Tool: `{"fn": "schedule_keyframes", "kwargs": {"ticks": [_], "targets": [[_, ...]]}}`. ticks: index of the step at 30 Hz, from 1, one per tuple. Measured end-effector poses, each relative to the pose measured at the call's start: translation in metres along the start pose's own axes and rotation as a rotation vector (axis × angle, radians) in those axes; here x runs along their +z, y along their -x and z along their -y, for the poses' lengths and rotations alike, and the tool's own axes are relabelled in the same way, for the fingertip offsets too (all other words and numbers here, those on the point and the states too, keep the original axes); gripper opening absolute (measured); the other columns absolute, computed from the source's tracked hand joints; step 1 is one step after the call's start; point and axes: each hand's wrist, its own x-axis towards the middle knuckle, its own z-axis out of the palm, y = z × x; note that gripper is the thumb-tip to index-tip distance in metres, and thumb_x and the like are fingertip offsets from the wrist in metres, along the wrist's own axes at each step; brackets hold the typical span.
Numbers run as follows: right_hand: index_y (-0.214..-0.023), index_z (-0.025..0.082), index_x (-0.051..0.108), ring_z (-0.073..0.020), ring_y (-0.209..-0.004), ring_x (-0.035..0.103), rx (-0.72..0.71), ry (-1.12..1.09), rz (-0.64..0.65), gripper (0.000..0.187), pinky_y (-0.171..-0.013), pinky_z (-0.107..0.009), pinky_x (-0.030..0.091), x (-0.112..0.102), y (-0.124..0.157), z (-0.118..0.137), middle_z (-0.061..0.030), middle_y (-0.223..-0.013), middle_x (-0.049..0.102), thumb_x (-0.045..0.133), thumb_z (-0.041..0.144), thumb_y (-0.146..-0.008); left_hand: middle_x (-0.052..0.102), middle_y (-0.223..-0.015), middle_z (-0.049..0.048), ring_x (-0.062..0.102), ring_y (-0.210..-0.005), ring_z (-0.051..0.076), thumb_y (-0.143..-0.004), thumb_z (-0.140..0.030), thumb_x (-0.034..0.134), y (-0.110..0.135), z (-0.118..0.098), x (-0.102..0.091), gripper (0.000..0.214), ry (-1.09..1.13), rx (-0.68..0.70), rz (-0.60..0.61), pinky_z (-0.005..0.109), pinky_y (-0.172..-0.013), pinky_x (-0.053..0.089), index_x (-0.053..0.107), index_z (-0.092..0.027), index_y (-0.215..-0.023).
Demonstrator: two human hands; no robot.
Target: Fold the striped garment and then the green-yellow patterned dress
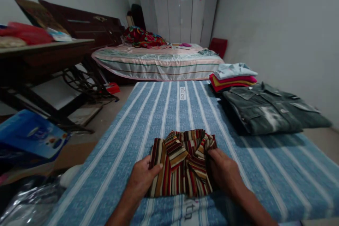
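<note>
A folded shirt (180, 180) with brown, red, black and cream stripes lies collar up on a table covered by a blue, white-striped cloth (127, 130). My left hand (144, 174) grips the shirt's left edge, thumb on top and fingers at the side or beneath. At the opposite side, my right hand (224, 167) pinches the fabric near the shoulder, just beside the collar. Its fingertips are partly hidden by the hand itself.
At the right are folded dark green denim jackets (275, 113), behind them a stack of folded clothes (233, 77). A bed (159, 61) stands beyond the table. To the left are a sewing machine table (47, 51), a blue box (31, 134) and plastic wrapping (34, 197).
</note>
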Motion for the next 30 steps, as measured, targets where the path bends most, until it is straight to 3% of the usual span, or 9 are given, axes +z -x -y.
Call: {"fn": "schedule_keyframes", "kwargs": {"ticks": [4,9,14,19,24,30], "targets": [[-0.089,0.021,0.060,-0.0177,-0.074,0.058,-0.101,0.157,-0.006,0.026,-0.059,-0.023,0.040,0.002,0.001,0.010,-0.0052,-0.082,0.061,0.038,0.008,-0.082,0.073,-0.076,0.0053,0.069,-0.082,0.030,-0.053,-0.044,0.074,-0.004,-0.002,-0.001,0.043,-0.107,-0.001,-0.021,0.033,-0.065,0.055,0.068,-0.017,-0.086],[-0.092,0.019,0.059,-0.0182,-0.077,0.059,-0.025,-0.146,-0.020,0.027,-0.068,-0.026,0.044,-0.004,-0.002,0.003,-0.0054,-0.086,0.062,0.035,0.012,-0.084,0.074,-0.082,0.0048,0.068,-0.086,0.029,-0.058,-0.046,0.071,-0.005,-0.004,-0.001,0.048,-0.120,-0.003,-0.038,0.032,-0.067,0.055,0.067,-0.017,-0.096],[-0.086,0.019,0.058,-0.0186,-0.079,0.061,0.251,-0.682,-0.058,0.013,-0.071,-0.027,0.046,-0.012,-0.007,-0.010,-0.0024,-0.083,0.065,0.050,0.028,-0.082,0.074,-0.090,0.0036,0.068,-0.086,0.027,-0.060,-0.045,0.072,-0.001,-0.003,0.001,0.054,-0.055,0.012,-0.061,0.033,-0.073,0.054,0.063,-0.017,-0.105],[-0.084,0.019,0.056,-0.0209,-0.074,0.066,0.531,-1.198,0.066,0.026,-0.066,-0.029,0.050,-0.018,-0.006,-0.015,-0.0030,-0.081,0.069,0.067,0.040,-0.072,0.073,-0.096,0.0038,0.068,-0.087,0.026,-0.059,-0.041,0.075,0.005,-0.007,0.003,0.059,0.062,0.002,-0.006,0.034,-0.078,0.054,0.060,-0.017,-0.110],[-0.099,0.019,0.059,-0.0227,-0.078,0.068,0.640,-1.344,0.203,0.038,-0.072,-0.032,0.052,-0.021,-0.007,-0.012,-0.0047,-0.087,0.072,0.072,0.038,-0.069,0.073,-0.095,0.0061,0.068,-0.086,0.027,-0.060,-0.038,0.075,0.007,-0.012,0.005,0.057,0.208,-0.054,0.042,0.035,-0.073,0.055,0.060,-0.015,-0.110],[-0.091,0.015,0.065,-0.0244,-0.080,0.069,0.737,-1.340,0.338,0.032,-0.077,-0.034,0.054,-0.023,-0.014,-0.012,-0.0084,-0.087,0.073,0.074,0.036,-0.067,0.072,-0.097,0.0097,0.068,-0.088,0.027,-0.060,-0.032,0.077,-0.001,-0.019,0.000,0.050,0.355,-0.133,0.169,0.034,-0.075,0.055,0.063,-0.014,-0.105]]}}
